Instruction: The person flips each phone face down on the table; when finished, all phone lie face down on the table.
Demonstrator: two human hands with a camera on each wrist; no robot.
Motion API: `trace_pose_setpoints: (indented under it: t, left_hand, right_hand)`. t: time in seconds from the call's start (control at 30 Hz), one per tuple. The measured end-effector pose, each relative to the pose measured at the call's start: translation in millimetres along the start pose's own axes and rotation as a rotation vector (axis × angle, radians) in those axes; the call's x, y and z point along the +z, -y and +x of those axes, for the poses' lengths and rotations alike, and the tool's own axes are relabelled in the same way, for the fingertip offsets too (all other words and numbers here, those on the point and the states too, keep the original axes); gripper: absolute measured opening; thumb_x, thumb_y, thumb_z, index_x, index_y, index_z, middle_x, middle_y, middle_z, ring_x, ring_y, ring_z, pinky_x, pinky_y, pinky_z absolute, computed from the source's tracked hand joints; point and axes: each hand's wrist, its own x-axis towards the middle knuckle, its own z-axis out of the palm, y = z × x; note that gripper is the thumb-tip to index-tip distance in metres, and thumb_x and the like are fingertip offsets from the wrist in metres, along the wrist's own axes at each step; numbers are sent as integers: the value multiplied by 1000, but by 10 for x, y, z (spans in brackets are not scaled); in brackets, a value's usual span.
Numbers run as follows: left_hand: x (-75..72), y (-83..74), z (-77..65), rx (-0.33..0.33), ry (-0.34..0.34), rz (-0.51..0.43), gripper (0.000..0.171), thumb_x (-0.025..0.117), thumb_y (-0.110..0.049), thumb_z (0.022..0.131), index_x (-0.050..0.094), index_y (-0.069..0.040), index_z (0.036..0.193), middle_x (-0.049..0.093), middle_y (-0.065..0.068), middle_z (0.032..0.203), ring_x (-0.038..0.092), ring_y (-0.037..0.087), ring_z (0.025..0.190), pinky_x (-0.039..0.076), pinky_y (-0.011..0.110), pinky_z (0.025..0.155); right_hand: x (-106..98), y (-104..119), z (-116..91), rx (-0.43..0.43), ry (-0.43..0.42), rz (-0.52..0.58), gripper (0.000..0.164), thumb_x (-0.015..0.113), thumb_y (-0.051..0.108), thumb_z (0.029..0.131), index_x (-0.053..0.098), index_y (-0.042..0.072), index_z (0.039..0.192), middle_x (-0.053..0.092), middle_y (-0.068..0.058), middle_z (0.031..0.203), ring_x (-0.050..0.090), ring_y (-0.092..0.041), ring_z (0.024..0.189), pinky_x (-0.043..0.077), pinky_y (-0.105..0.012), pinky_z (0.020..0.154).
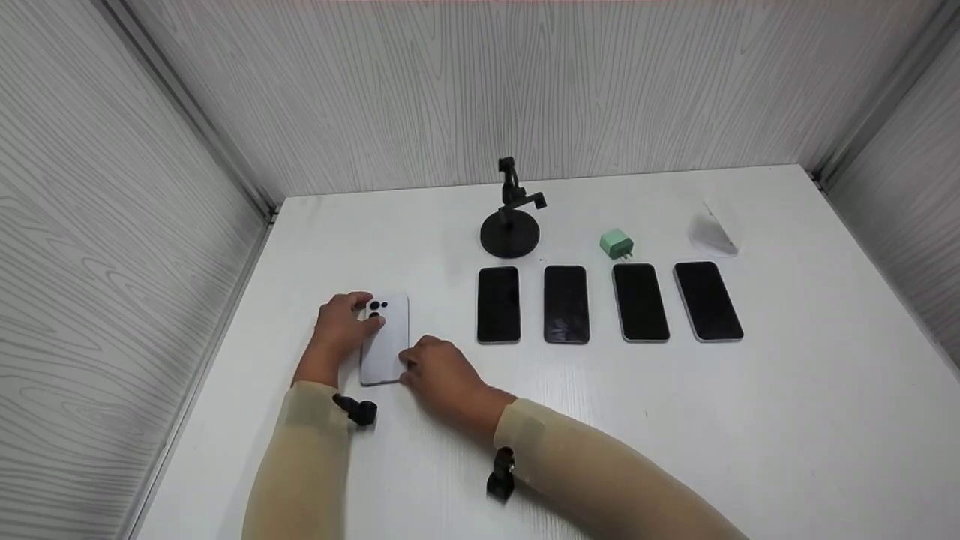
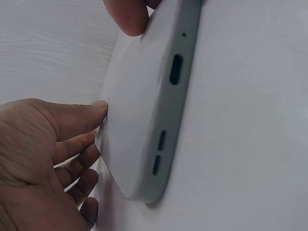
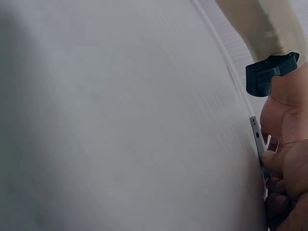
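A white phone [image 1: 386, 345] lies back side up at the left of the table, its camera lenses at the far end. My left hand [image 1: 345, 326] grips its upper left side, thumb on the back just below the lenses and fingers at the far edge. At the lower right side, my right hand [image 1: 442, 375] holds the phone's edge with curled fingers and thumb. The left wrist view shows the phone's bottom edge [image 2: 168, 110] with its charging port and speaker slots facing the camera. In the right wrist view, the right thumb [image 3: 274, 161] overlaps that bottom edge.
Several phones, screens up, form a row to the right, the nearest one a black phone [image 1: 499, 305]. Behind them stand a black round-based stand [image 1: 510, 234], a green charger plug [image 1: 616, 244] and a clear plastic piece [image 1: 712, 232]. Grey wood-grain panels [image 1: 450, 90] enclose the white table [image 1: 600, 435].
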Motion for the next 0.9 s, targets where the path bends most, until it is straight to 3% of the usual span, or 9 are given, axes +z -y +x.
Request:
trace_pose_setpoints:
  t: [0.23, 0.4, 0.5, 0.67, 0.9]
  left_hand:
    - [3, -5, -11, -11, 3, -8, 62, 68, -23, 106, 49, -5, 163, 47, 23, 167, 32, 44, 161, 29, 59, 132]
    - [5, 21, -16, -8, 0, 0, 62, 68, -23, 107, 49, -6, 163, 46, 22, 167, 30, 45, 162, 27, 59, 133]
    - [22, 16, -17, -21, -2, -6, 62, 68, -23, 107, 48, -7, 164, 46, 21, 168, 29, 45, 162, 27, 60, 133]
    - [46, -7, -46, -62, 3, -44, 63, 69, -23, 108, 46, -8, 165, 46, 20, 169, 30, 43, 163, 27, 58, 133]
    - [32, -32, -41, -51, 8, -34, 64, 68, -24, 108, 45, -7, 165, 46, 21, 168, 31, 44, 163, 28, 58, 133]
  right_hand:
    - [10, -16, 16, -4, -4, -8, 19, 75, 16, 102, 81, 13, 120, 74, -3, 112, 71, -16, 108, 57, -26, 94]
    - [-36, -71, 2, 1, 16, 38, 26, 72, 19, 104, 80, 12, 128, 77, -3, 120, 71, -16, 115, 57, -27, 100]
    - [-121, -136, -32, 30, 19, 57, 30, 70, 22, 107, 79, 10, 133, 78, -5, 126, 72, -17, 121, 57, -31, 105]
    - [-318, -260, -129, 81, -12, 59, 35, 71, 26, 107, 77, 6, 135, 79, -10, 124, 74, -23, 117, 61, -38, 102]
    - [-632, -418, -247, 157, -67, 36, 47, 74, 30, 106, 71, 0, 141, 75, -18, 127, 71, -32, 121, 58, -46, 105]
